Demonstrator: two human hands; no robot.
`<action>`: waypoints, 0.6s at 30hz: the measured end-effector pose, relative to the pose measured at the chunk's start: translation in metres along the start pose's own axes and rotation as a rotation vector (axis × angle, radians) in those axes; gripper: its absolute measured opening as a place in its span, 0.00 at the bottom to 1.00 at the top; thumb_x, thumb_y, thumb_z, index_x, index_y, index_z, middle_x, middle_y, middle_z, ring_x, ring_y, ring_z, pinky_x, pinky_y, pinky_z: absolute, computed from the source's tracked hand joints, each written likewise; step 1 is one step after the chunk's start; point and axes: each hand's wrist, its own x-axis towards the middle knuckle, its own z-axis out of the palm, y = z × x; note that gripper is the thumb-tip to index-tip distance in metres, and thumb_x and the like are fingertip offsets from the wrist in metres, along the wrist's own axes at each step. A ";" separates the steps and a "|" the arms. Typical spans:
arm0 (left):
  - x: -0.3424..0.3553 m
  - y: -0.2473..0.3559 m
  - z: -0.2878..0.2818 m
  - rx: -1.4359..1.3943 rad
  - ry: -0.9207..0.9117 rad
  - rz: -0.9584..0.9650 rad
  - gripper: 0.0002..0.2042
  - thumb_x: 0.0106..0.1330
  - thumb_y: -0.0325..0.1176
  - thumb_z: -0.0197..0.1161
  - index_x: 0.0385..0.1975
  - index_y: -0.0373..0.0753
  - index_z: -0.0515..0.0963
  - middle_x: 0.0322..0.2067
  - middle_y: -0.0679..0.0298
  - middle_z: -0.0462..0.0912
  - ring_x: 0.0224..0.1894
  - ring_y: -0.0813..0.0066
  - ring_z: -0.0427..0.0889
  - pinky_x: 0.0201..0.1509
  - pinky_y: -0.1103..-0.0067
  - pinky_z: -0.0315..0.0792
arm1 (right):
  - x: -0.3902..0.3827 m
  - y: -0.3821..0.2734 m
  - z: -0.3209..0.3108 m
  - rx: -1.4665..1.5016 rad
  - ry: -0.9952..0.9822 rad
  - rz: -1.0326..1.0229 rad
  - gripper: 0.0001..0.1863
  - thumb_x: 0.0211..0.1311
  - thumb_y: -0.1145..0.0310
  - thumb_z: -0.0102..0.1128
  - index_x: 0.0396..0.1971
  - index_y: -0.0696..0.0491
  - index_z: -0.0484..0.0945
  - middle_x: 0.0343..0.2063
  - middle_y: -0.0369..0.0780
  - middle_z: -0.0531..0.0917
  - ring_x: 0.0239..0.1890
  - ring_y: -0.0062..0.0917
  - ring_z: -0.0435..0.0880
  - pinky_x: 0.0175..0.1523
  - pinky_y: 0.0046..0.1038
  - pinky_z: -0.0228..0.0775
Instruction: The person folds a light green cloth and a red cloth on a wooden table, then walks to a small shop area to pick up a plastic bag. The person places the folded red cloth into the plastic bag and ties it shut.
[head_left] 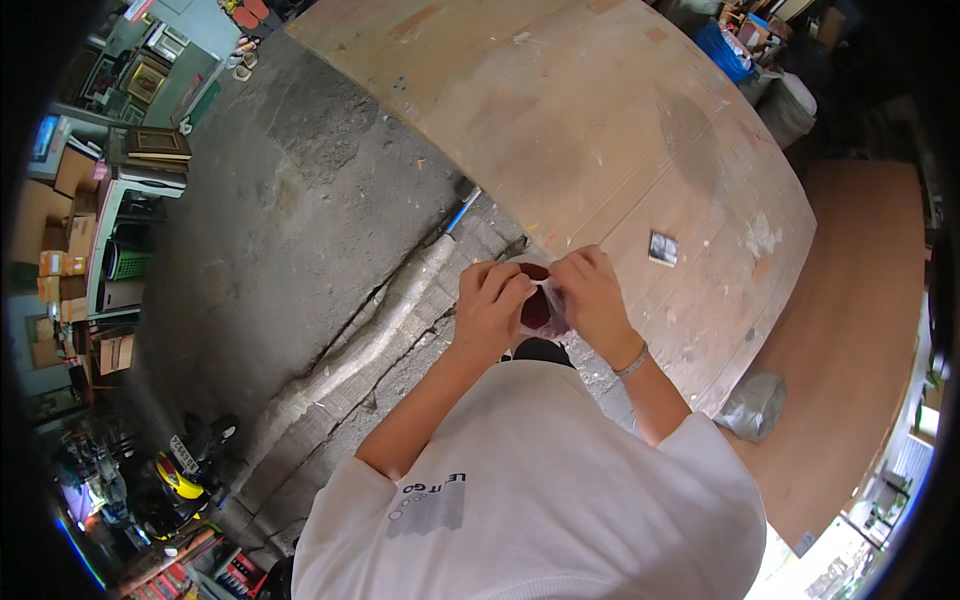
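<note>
My left hand (pixel 488 312) and my right hand (pixel 592 298) are close together in front of my body, beside the edge of a large wooden board (pixel 560 130). Between them is a thin clear plastic bag (pixel 558 322), its film pinched in the fingers of both hands. A dark reddish-brown, rounded thing (pixel 536 310) shows in the bag; I cannot make out its kind. Some of it is covered by the fingers. On the board, a little to the right of my right hand, lies a small flat silvery-dark piece (pixel 663 248).
Rough concrete floor (pixel 250 230) stretches to the left, crossed by a pale raised strip (pixel 370 345) and a blue stick (pixel 462 212). Crumpled clear plastic (pixel 755 405) rests near a second brown board (pixel 850 330). Shelves, boxes and picture frames (pixel 158 143) line the far left.
</note>
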 end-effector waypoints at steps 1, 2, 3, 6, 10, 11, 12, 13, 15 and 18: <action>0.012 -0.010 0.012 -0.029 -0.032 -0.075 0.08 0.55 0.21 0.66 0.33 0.34 0.75 0.36 0.58 0.77 0.38 0.56 0.75 0.42 0.67 0.69 | 0.005 0.026 -0.001 -0.027 -0.011 0.008 0.05 0.57 0.78 0.57 0.33 0.54 0.75 0.30 0.40 0.77 0.40 0.37 0.75 0.45 0.36 0.69; 0.019 -0.023 0.025 -0.059 -0.072 -0.151 0.07 0.56 0.21 0.65 0.32 0.34 0.74 0.35 0.58 0.77 0.37 0.56 0.74 0.41 0.68 0.69 | 0.009 0.050 -0.005 -0.031 -0.021 0.032 0.05 0.57 0.79 0.57 0.33 0.54 0.75 0.30 0.40 0.77 0.39 0.37 0.75 0.44 0.35 0.69; 0.024 -0.035 0.038 -0.086 -0.106 -0.230 0.06 0.57 0.21 0.64 0.32 0.34 0.74 0.34 0.57 0.77 0.36 0.56 0.73 0.41 0.68 0.68 | 0.014 0.073 -0.007 -0.036 -0.032 0.052 0.05 0.57 0.79 0.56 0.32 0.54 0.75 0.30 0.40 0.77 0.39 0.38 0.75 0.43 0.35 0.69; 0.034 -0.064 0.071 -0.215 -0.163 -0.400 0.05 0.66 0.27 0.60 0.32 0.35 0.71 0.35 0.55 0.77 0.36 0.60 0.75 0.40 0.70 0.69 | 0.020 0.133 0.008 0.172 -0.017 0.180 0.02 0.62 0.78 0.53 0.33 0.56 0.74 0.31 0.41 0.78 0.36 0.35 0.76 0.40 0.31 0.70; 0.063 -0.082 0.106 -1.010 -0.020 -0.728 0.09 0.75 0.36 0.52 0.35 0.38 0.66 0.39 0.56 0.79 0.28 0.73 0.76 0.32 0.78 0.70 | 0.046 0.164 0.015 1.087 -0.070 0.522 0.08 0.74 0.71 0.46 0.34 0.56 0.72 0.36 0.39 0.78 0.27 0.23 0.76 0.33 0.25 0.69; 0.078 -0.083 0.108 -1.095 -0.060 -0.768 0.10 0.76 0.38 0.51 0.36 0.39 0.65 0.40 0.56 0.79 0.26 0.76 0.75 0.30 0.79 0.69 | 0.054 0.169 0.012 1.367 -0.056 0.574 0.09 0.75 0.69 0.44 0.35 0.55 0.71 0.36 0.38 0.78 0.25 0.21 0.74 0.31 0.23 0.68; 0.091 -0.084 0.108 -1.180 -0.101 -0.807 0.11 0.77 0.40 0.49 0.36 0.40 0.64 0.40 0.57 0.80 0.24 0.78 0.74 0.27 0.81 0.68 | 0.060 0.173 0.009 1.647 -0.039 0.620 0.10 0.77 0.67 0.43 0.36 0.55 0.70 0.36 0.38 0.77 0.23 0.18 0.73 0.29 0.22 0.66; 0.104 -0.084 0.109 -1.264 -0.143 -0.847 0.12 0.78 0.42 0.48 0.36 0.41 0.63 0.40 0.57 0.80 0.22 0.81 0.73 0.25 0.83 0.67 | 0.066 0.176 0.006 1.929 -0.020 0.660 0.11 0.78 0.64 0.42 0.37 0.54 0.69 0.37 0.37 0.77 0.21 0.16 0.71 0.27 0.20 0.64; 0.125 -0.089 0.113 -1.247 -0.179 -0.891 0.11 0.77 0.42 0.49 0.35 0.42 0.64 0.33 0.62 0.77 0.18 0.81 0.68 0.21 0.85 0.65 | 0.086 0.172 -0.001 1.899 0.037 0.681 0.11 0.78 0.62 0.43 0.37 0.53 0.67 0.34 0.36 0.75 0.18 0.15 0.67 0.24 0.18 0.59; 0.143 -0.099 0.118 -1.116 -0.238 -0.884 0.10 0.77 0.39 0.49 0.35 0.42 0.64 0.29 0.67 0.73 0.19 0.83 0.67 0.22 0.86 0.65 | 0.097 0.179 -0.004 1.801 -0.043 0.708 0.11 0.77 0.61 0.44 0.36 0.51 0.67 0.31 0.34 0.72 0.18 0.13 0.62 0.24 0.16 0.56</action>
